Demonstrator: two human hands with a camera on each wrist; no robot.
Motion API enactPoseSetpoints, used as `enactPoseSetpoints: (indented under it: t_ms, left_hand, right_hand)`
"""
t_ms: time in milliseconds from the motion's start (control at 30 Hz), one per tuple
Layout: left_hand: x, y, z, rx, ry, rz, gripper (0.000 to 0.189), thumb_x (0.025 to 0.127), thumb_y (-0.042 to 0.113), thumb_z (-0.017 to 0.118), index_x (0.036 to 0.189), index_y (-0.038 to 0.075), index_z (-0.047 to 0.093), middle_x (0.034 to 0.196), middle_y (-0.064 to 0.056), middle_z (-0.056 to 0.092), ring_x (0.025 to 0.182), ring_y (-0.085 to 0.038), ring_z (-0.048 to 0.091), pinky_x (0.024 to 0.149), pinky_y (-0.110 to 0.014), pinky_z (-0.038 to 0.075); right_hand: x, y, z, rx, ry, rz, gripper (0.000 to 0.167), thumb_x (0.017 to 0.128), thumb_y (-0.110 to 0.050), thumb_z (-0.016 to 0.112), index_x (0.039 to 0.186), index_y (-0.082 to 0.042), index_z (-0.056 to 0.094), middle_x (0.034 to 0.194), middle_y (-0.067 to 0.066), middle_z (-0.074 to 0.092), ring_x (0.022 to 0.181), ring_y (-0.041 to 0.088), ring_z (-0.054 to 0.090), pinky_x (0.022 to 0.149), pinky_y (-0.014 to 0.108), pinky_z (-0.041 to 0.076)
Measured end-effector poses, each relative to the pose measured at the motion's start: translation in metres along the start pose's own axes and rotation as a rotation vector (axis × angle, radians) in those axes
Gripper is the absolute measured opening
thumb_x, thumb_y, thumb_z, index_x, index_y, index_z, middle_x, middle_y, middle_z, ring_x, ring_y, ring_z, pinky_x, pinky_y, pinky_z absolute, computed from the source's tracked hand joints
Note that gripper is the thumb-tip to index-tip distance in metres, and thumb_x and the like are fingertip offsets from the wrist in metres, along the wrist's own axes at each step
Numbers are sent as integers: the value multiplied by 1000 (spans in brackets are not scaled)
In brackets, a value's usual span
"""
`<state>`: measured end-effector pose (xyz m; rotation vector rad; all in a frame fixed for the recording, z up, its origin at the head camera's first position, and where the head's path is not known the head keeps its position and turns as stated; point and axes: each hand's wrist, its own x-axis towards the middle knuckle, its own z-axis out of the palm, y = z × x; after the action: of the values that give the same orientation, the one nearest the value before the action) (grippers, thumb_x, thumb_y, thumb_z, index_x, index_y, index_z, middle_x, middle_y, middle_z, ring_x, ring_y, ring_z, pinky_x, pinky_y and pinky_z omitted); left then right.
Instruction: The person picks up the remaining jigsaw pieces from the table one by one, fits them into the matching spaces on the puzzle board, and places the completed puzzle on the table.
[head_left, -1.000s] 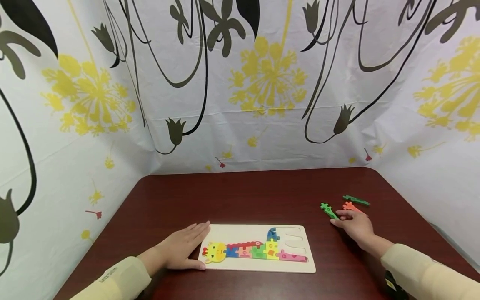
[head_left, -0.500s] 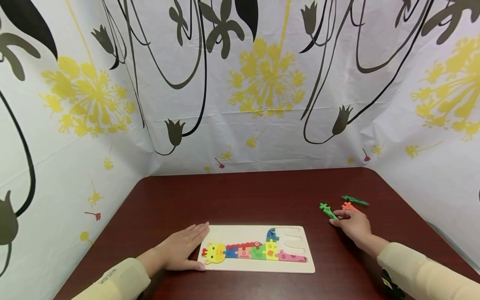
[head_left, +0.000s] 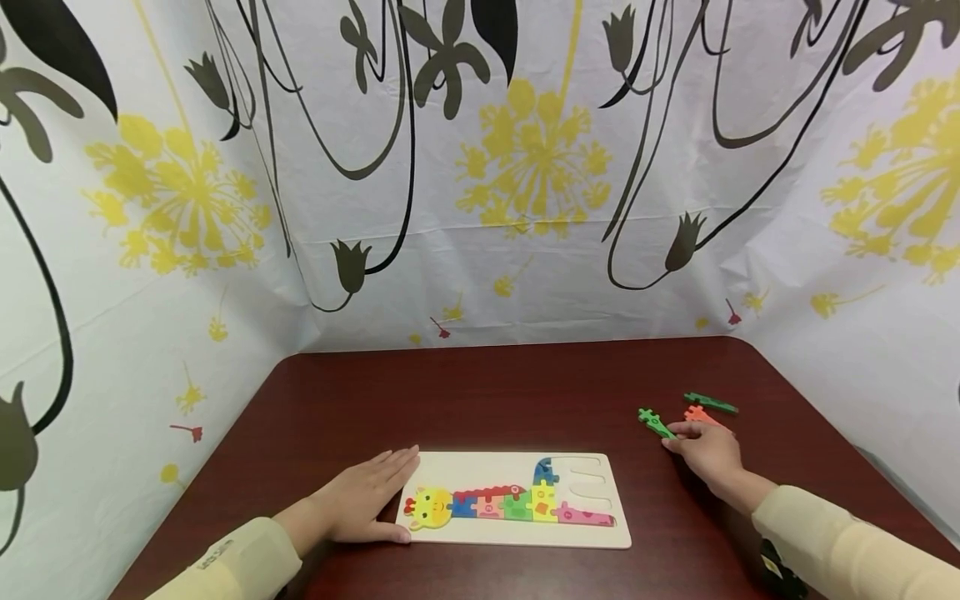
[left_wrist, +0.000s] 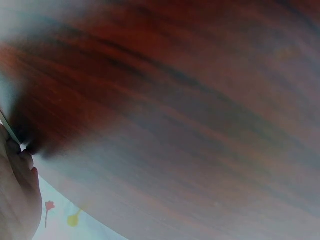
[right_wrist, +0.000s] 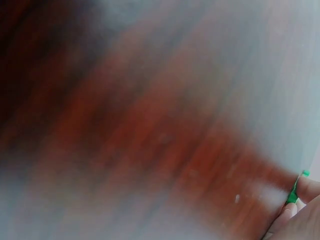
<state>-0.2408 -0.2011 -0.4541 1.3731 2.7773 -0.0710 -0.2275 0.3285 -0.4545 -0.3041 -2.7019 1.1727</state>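
A pale wooden puzzle board (head_left: 487, 468) lies on the table with a giraffe of coloured pieces set in it: a yellow head, a red mane, body blocks, a blue piece and a pink leg. Several leg-shaped slots show at its upper right. My left hand (head_left: 367, 498) rests flat with straight fingers along the board's left edge. Off to the right, my right hand (head_left: 708, 457) pinches a light green puzzle piece (head_left: 656, 422) by its near end, between thumb and fingers. The right wrist view catches only a bit of this green piece (right_wrist: 292, 196) at the fingertips.
Just beyond my right hand lie an orange puzzle piece (head_left: 699, 414), partly hidden by the hand, and a dark green puzzle piece (head_left: 711, 403). The dark red table (head_left: 480, 392) meets a patterned cloth (head_left: 480, 275) at its back and sides.
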Motion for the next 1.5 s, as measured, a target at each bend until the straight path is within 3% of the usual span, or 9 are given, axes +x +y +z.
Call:
enactPoseSetpoints:
  t_ms: [233, 433, 800, 1167, 1500]
  left_hand:
    - [-1, 0, 0, -8, -5, -6, 101, 87, 78, 32, 154, 4, 21, 160, -11, 20, 144, -24, 23, 113, -44, 25]
    - [0, 1, -1, -3, -4, -8, 102, 87, 79, 33, 154, 3, 22, 159, -11, 21, 144, -24, 23, 113, -43, 25]
    - [0, 0, -1, 4, 9, 9, 101, 87, 78, 33, 154, 3, 22, 159, -12, 21, 144, -24, 24, 113, -44, 25]
    - [0, -1, -1, 7, 4, 10, 102, 87, 78, 32, 154, 2, 21, 159, -12, 20, 144, -25, 24, 113, -44, 26]
    - [0, -2, 1, 6, 8, 15, 102, 87, 78, 33, 154, 3, 21, 160, -11, 20, 144, -24, 24, 113, -44, 25]
  right_hand:
    - [0, -1, -1, 3, -8, 2, 30, 89, -14, 69, 111, 7, 68, 110, 26, 64, 101, 39, 56, 70, 36, 47]
    - [-1, -1, -2, 31, -37, 9, 34, 90, -16, 68, 115, 7, 66, 115, 27, 61, 105, 40, 55, 73, 38, 48]
    - [-2, -5, -2, 26, -2, -39, 30, 88, -16, 70, 112, 4, 69, 93, 9, 62, 84, 23, 52, 63, 28, 41]
    - [-2, -12, 2, 22, 5, -143, 24, 87, -11, 72, 108, 2, 70, 87, 7, 61, 72, 18, 51, 53, 25, 43]
    - [-8, -27, 3, 18, -57, -217, 24, 90, -12, 70, 111, -1, 69, 81, 6, 59, 65, 18, 49, 50, 28, 42]
